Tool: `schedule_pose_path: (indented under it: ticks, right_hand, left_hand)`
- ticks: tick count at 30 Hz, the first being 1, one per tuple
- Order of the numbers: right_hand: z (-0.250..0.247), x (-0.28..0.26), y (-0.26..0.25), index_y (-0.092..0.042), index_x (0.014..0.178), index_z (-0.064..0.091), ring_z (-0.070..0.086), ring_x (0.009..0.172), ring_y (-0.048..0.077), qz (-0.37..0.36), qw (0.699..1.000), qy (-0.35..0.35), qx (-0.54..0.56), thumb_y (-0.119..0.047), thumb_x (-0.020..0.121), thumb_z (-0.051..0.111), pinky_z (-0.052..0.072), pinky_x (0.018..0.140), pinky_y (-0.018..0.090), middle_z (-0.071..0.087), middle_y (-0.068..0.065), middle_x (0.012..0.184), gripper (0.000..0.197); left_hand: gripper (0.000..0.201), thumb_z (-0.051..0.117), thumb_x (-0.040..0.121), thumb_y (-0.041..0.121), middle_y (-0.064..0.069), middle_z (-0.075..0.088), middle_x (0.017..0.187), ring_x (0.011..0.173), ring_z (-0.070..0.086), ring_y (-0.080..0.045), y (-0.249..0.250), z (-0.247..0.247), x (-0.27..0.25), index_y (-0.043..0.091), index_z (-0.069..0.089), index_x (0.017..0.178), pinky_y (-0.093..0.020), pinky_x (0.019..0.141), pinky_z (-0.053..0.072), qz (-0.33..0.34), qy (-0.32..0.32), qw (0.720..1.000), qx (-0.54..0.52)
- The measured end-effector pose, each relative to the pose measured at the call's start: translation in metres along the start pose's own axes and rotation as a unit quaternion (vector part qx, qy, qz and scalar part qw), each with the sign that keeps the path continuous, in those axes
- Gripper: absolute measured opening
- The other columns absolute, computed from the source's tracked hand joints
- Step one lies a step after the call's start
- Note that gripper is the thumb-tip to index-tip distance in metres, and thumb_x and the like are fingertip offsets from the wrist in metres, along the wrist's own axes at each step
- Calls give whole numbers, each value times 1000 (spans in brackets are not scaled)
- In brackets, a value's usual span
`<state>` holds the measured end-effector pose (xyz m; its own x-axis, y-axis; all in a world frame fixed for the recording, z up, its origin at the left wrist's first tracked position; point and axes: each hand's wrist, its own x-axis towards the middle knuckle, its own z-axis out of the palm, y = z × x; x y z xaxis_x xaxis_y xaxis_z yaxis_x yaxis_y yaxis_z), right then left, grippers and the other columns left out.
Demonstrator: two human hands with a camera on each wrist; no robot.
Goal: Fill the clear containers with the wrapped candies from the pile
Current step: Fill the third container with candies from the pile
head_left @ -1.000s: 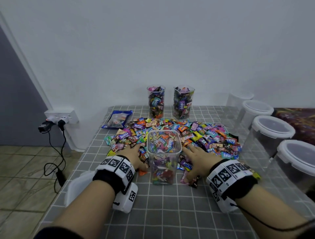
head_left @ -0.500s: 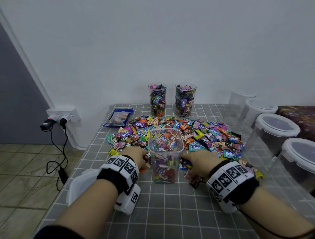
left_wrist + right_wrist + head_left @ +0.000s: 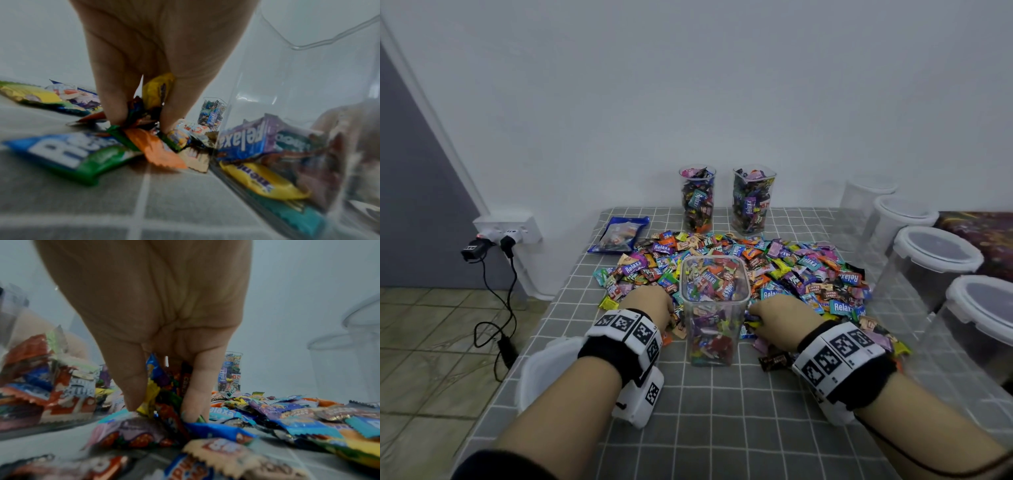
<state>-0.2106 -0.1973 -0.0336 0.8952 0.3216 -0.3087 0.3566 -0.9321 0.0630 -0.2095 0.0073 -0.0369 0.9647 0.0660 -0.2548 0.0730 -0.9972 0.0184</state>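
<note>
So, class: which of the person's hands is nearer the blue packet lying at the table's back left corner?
Left. The left hand grips candies left of the open container, on the blue packet's side; the right hand grips candies right of the container, farther away.

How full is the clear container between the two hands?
Partly full. Through the clear wall of the container, wrapped candies fill the lower part, with bare space under the rim. It stands upright and has no lid on.

"Relaxa" on blue candy wrappers in pile, also "Coffee Candy" on brown wrapper.
</note>
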Motion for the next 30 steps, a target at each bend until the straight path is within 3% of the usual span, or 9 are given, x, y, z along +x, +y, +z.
schedule_pose_path:
  ticks: [6,11,15,17,19,21,25,30]
  right_hand:
    - [-2,-3,4,-17,125,58,60,102,26,5,999,33,42,-20,93,50,48,78,31,66,9,111,34]
    - [-3,-6,5,-17,126,58,61,102,25,4,997,61,56,-18,93,47,47,75,29,66,9,112,35]
    - [-5,-10,5,-17,125,56,60,103,25,10,996,71,62,-19,95,46,43,73,28,65,9,112,32]
    - [-4,-10,5,-16,122,58,60,101,25,12,994,77,72,-21,94,46,44,74,28,65,9,109,31]
    - [-3,-10,7,-16,118,59,60,98,25,15,992,93,87,-22,94,46,45,74,29,66,9,106,28]
    - [-3,-11,8,-14,113,59,59,97,26,21,988,122,93,-24,95,45,42,71,29,66,9,105,25]
    - [-6,-18,10,-11,111,57,58,98,25,28,975,187,116,-27,98,44,36,69,28,64,8,107,25]
    - [-10,-24,8,-12,119,58,58,101,24,27,948,262,177,-27,97,47,45,81,33,64,7,113,28]
  left_hand:
    - [23,47,95,16,-13,66,104,96,61,-29,0,4,3,3,64,102,-34,78,48,-18,25,999,-17]
    - [26,57,91,35,-6,66,106,97,61,-24,-3,6,4,18,64,108,-30,73,46,13,32,999,-41]
    - [37,61,88,41,-5,64,113,102,59,-24,-4,7,6,20,60,118,-31,75,46,33,9,999,-29]
    - [24,60,88,38,-7,65,106,90,59,-25,-2,8,8,19,62,103,-30,71,46,31,8,999,-21]
    - [18,57,89,32,-8,65,96,76,54,-24,-1,10,10,15,55,83,-30,66,46,21,20,999,-18]
    - [17,54,90,26,-9,65,95,75,52,-25,-2,12,12,15,51,79,-31,67,46,11,32,999,-23]
    - [18,53,92,27,-8,65,96,87,60,-26,-5,14,15,11,60,94,-32,72,48,9,56,998,-33]
    - [21,54,92,30,-9,66,97,91,60,-27,-12,16,16,13,63,97,-33,74,48,5,98,993,-68]
